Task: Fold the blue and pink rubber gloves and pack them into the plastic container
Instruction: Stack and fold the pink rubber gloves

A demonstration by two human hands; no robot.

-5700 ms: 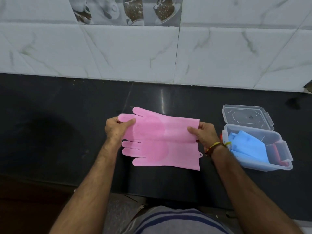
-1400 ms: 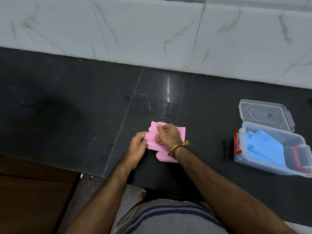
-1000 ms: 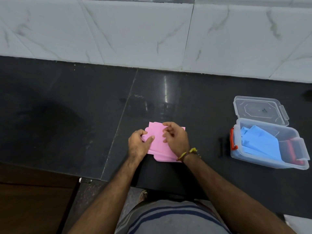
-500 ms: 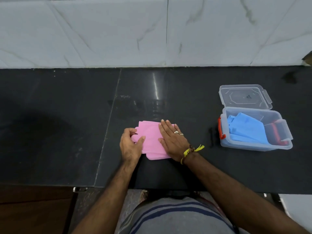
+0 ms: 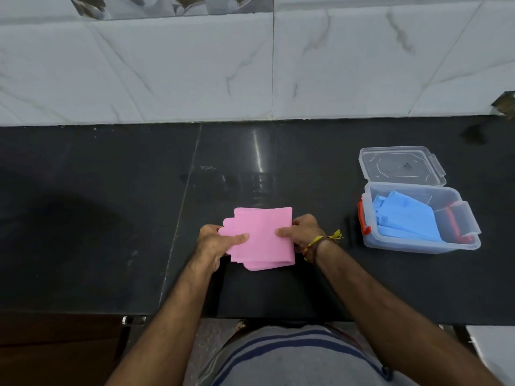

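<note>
The pink glove [image 5: 263,236], folded into a thick square with fingertips poking out at its left edge, is near the front of the black counter. My left hand [image 5: 214,242] pinches its left side, thumb on top. My right hand [image 5: 302,232] pinches its right side the same way. To the right stands the clear plastic container [image 5: 457,246] with red latches. The folded blue glove [image 5: 407,221] lies inside it. Its clear lid [image 5: 401,165] hangs open behind it.
The black stone counter [image 5: 97,218] runs left and right, with a seam left of the pink glove. White marble tiles [image 5: 195,65] form the wall behind. The counter's front edge is close under my forearms.
My right hand has gone from lying flat on the folded pink glove to pinching its right edge. The left hand keeps its grip. The view has tilted up a little.
</note>
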